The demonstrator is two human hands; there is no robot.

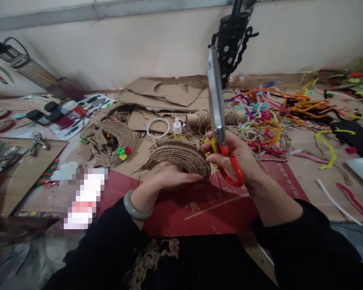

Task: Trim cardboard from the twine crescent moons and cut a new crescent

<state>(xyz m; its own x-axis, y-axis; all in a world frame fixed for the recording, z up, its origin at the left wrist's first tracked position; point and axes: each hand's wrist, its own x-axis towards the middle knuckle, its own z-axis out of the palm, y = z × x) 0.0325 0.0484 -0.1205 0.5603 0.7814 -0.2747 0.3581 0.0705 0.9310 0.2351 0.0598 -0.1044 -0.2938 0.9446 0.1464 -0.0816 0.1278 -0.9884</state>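
Note:
My left hand [169, 177], with a pale bangle [136, 207] on the wrist, grips a curved piece wound with rows of brown twine [178, 156]. Scissors with orange and yellow handles [217, 96] are in my right hand [237, 151], blades pointing up and pressed together. The right fingertips reach the right end of the twine-covered piece; whether they pinch a strand I cannot tell. Just beyond it stand a small white-capped glue bottle [177, 129] and a white ring [158, 128]. A second twine-wrapped curved piece [122, 135], with small coloured flowers, lies to the left.
A twine roll [211, 117] lies behind my hands. Colourful fuzzy stems [269, 108] are heaped at the right, near a dark phone [355, 137]. Paint jars [59, 119] and pliers [38, 143] sit left. A black flowered umbrella [230, 48] leans against the wall. Red cardboard [199, 217] lies below my hands.

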